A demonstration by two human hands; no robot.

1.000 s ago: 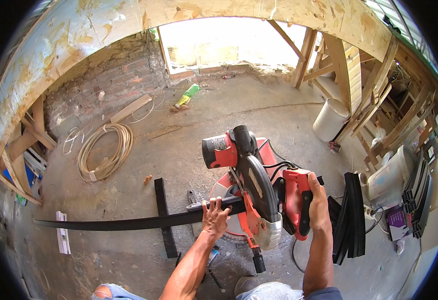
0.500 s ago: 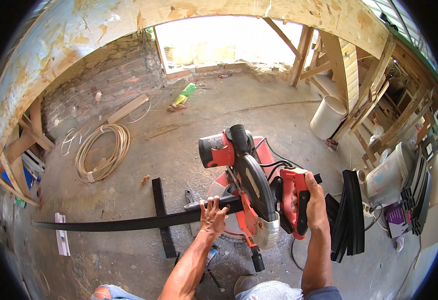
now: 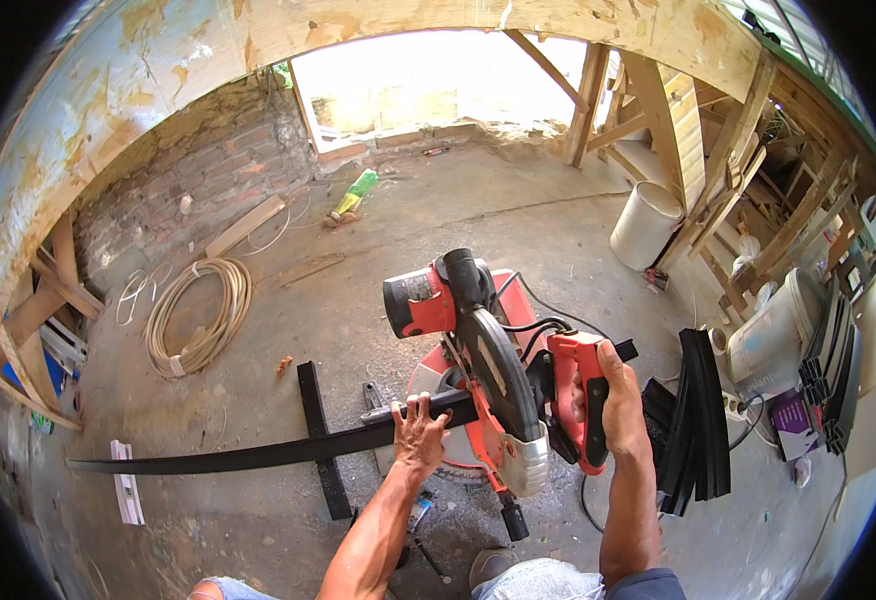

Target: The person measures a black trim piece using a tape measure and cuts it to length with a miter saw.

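Note:
A red and black miter saw (image 3: 428,312) stands on the floor in front of me. Across its base, extending far to the left, lies a long black bar (image 3: 268,453). My left hand (image 3: 420,438) holds this bar against the saw's fence, fingers bent over it, just left of the blade guard (image 3: 498,365). Wrapped round the saw's red handle (image 3: 592,395) is my right hand (image 3: 621,405); part of its fingers shows through the handle's opening. The guard and saw head hide the spot where the bar meets the blade.
A short black piece (image 3: 323,440) and a white profile (image 3: 128,485) lie under the bar. Black strips (image 3: 696,415) are stacked right of the saw. Farther off are a hose coil (image 3: 196,315), a green bottle (image 3: 358,190) and a white bucket (image 3: 646,222).
The whole view has shifted slightly, with the scene now a little farther left. Both hands keep their holds on the bar and the handle.

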